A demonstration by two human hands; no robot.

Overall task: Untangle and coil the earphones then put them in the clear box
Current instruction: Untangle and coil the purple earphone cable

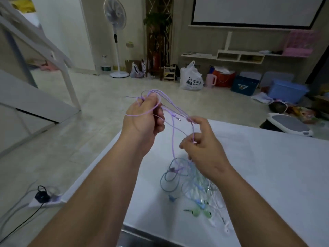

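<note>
My left hand [143, 118] is raised above the table's far edge, closed around several loops of purple earphones [173, 129]. The cord's jack plug dangles between the hands. My right hand [201, 145] pinches the same purple cord lower down with thumb and forefinger. The cord runs down into a tangled pile of blue, white and green earphones [194, 191] lying on the white table [267, 175]. A clear box seems to lie under that pile, but I cannot make it out for sure.
The table's left edge falls off to tiled floor, where a power strip [44, 197] with a black plug lies. A standing fan [116, 38], bags and plastic crates line the far wall. A grey-topped scale sits on the floor beyond the table at right.
</note>
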